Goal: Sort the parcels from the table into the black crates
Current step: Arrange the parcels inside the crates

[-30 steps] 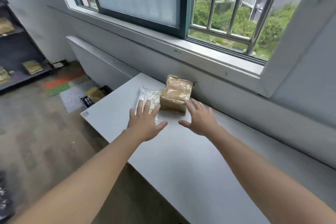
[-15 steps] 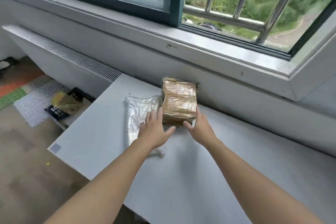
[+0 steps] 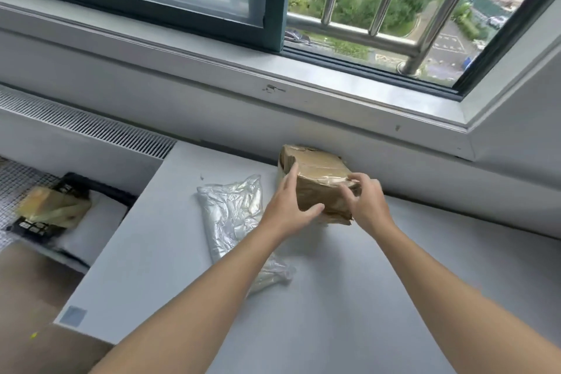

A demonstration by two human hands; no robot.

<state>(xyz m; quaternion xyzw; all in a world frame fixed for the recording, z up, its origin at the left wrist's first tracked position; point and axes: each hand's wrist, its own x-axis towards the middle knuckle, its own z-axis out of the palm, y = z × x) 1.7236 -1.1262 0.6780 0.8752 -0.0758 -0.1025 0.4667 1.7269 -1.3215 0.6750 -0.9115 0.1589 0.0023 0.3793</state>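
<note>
A brown cardboard parcel [image 3: 318, 174] wrapped in clear tape sits at the back of the white table [image 3: 349, 297], against the wall under the window. My left hand [image 3: 288, 206] grips its left side and my right hand [image 3: 362, 202] grips its right front corner. The near edge looks tilted slightly up. A flat parcel in crinkled clear plastic [image 3: 233, 218] lies on the table just left of it, partly under my left forearm. A black crate [image 3: 60, 206] on the floor at the left holds a yellowish wrapped parcel [image 3: 51, 206].
The window sill [image 3: 303, 76] and wall run close behind the parcels. A radiator cover [image 3: 85, 127] with a grille stands left of the table. Brown floor shows at the lower left, beside the table's left edge.
Both hands have moved forward from the table surface and closed onto the sides of the brown parcel. The view has moved closer to the table and window.
</note>
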